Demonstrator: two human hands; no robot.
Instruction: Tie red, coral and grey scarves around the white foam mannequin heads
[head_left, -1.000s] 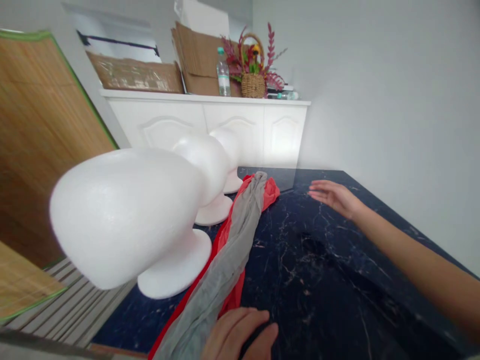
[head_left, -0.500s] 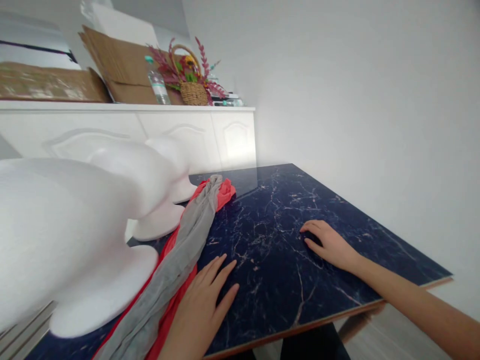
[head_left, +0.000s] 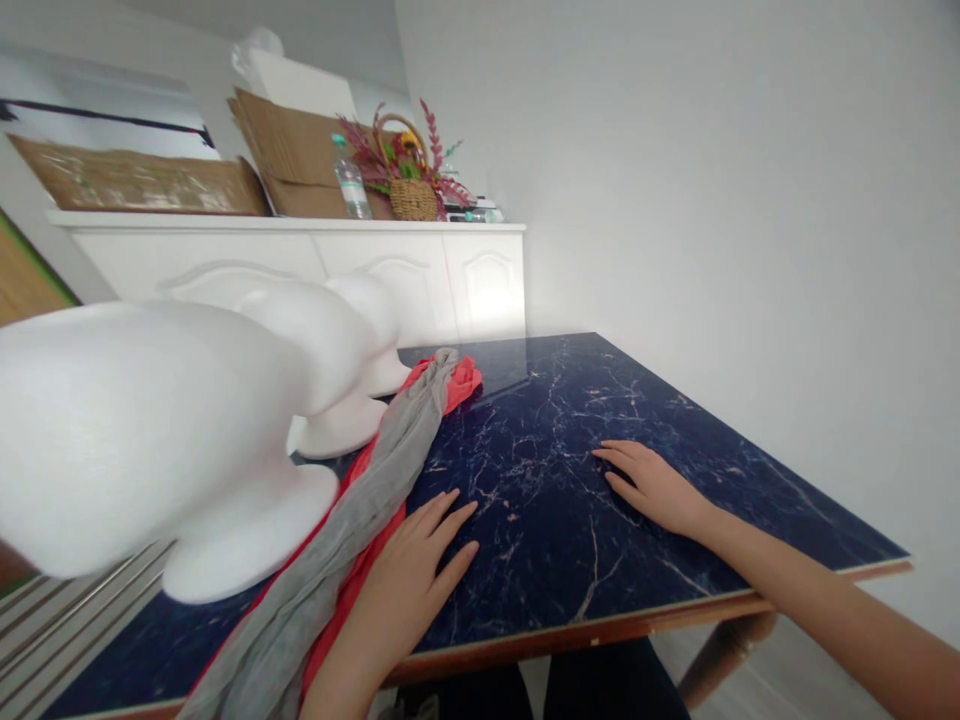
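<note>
My left hand (head_left: 416, 570) lies palm down with its fingers spread, on the dark blue marbled table and beside the scarves. It holds nothing. My right hand (head_left: 654, 488) rests farther right on the tabletop, fingers stretched out and apart, nothing in it. A grey scarf (head_left: 352, 520) runs lengthwise along the left part of the table, on top of a red scarf (head_left: 465, 380) that shows at both its sides. Left of the scarves stand three white mannequin heads in a row, the nearest (head_left: 150, 420) being the largest in view.
The table (head_left: 540, 490) meets a plain wall on the right. Behind it, a white cabinet (head_left: 480, 280) carries cardboard boxes (head_left: 300, 150), a bottle (head_left: 351, 185) and a flower basket (head_left: 412, 200). A slatted metal rack (head_left: 82, 610) is at the lower left.
The view has shifted, so the heads, scarves and cabinet appear farther right and more of the left side shows. Both hands stay on the table, nearly still.
</note>
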